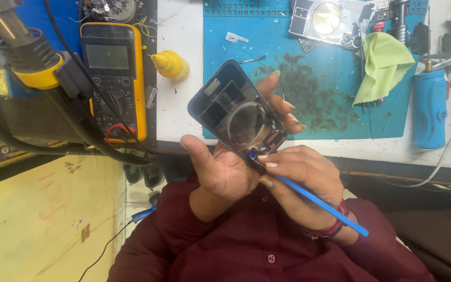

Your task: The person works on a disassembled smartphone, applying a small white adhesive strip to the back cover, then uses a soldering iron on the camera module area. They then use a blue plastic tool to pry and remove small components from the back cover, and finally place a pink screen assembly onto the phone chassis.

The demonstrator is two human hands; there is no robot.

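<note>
**Around the workbench**

A yellow multimeter (pixel 113 78) lies at the left of the bench, with thick black cables (pixel 74 130) crossing in front of it. Just beside it to the right rests a small yellow bottle (pixel 170 65). A blue work mat (pixel 319 99), smudged dark in the middle, covers the bench top. On its far edge sits an opened phone body (pixel 325 22), and a green cloth (pixel 383 63) lies crumpled near a blue cylinder (pixel 429 108).

You sit at a white workbench (pixel 184 112) with a blue work mat (pixel 319 104) laid on its top. To your left, a yellow panel (pixel 37 224) lies below the bench edge. Light falls evenly across the surface.
</note>
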